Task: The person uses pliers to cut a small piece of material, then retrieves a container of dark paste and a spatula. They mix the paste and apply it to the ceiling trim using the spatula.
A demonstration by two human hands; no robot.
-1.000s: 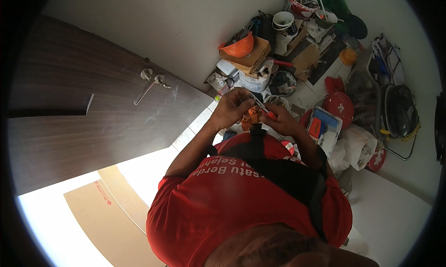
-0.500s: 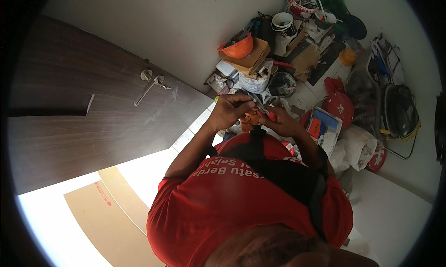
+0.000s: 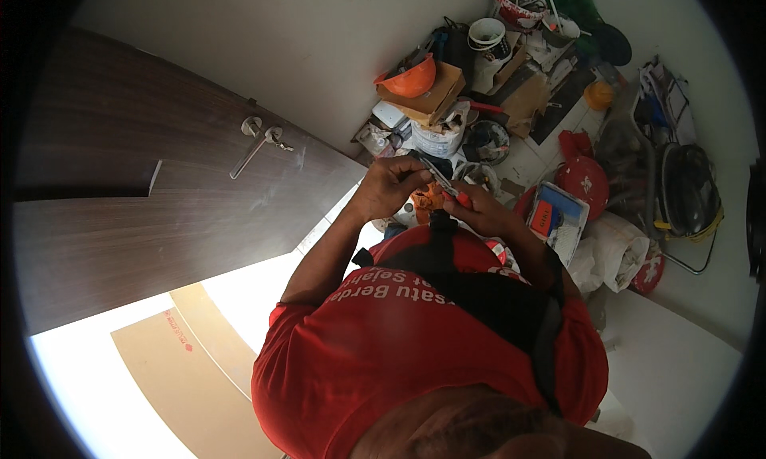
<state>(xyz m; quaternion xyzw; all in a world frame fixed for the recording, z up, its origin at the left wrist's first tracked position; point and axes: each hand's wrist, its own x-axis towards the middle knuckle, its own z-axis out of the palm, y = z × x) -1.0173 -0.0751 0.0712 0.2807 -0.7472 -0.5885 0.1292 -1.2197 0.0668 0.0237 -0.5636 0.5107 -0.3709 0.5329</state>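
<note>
In front of my chest, my right hand is closed round the red end of a slim hand tool with a long grey metal part. Its exact kind is too small to tell. The metal part slants up and left to the fingers of my left hand, which are pinched together at its far end. Anything else between those fingertips is hidden. Below and behind the tool, between my two hands, shows an orange crumpled-looking thing; whether either hand touches it I cannot tell.
A dark wooden door stands at the left, near cardboard on the floor. Ahead are an orange helmet on a cardboard box, several buckets and a white sack. To the right are a paint tray and red lids.
The tool's grey part now shows longer and more plainly between my hands. My left hand has shifted slightly left, and the orange thing appears lower behind the tool.
</note>
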